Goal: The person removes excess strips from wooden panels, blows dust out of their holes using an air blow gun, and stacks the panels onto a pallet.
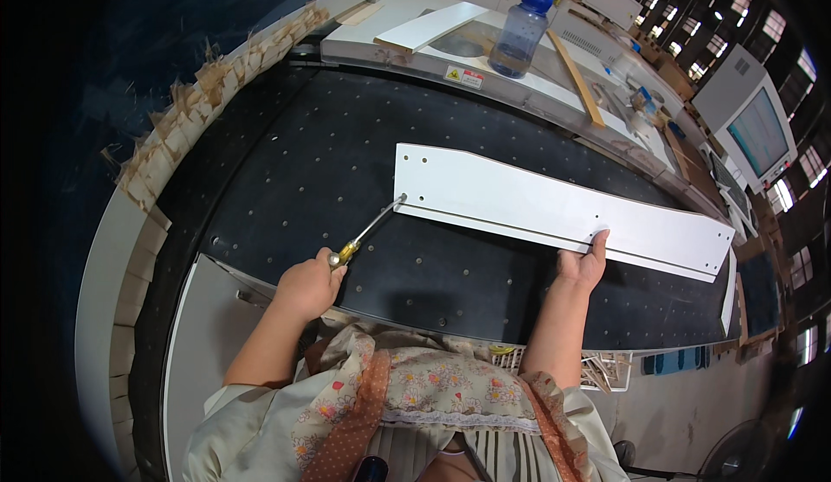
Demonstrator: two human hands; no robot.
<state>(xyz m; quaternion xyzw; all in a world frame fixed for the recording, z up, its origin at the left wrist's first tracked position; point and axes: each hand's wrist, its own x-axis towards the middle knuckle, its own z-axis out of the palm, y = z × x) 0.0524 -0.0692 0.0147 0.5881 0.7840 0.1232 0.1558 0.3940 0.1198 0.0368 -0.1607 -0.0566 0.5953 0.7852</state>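
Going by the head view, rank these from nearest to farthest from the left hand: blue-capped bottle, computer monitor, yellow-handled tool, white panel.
1. Yellow-handled tool: gripped in the left hand.
2. White panel: ahead and right, its left end at the tool's tip.
3. Blue-capped bottle: farther ahead and right, beyond the panel.
4. Computer monitor: far right.

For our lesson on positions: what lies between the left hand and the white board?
In the head view, a screwdriver runs from the left hand to the board, its tip at the left end.
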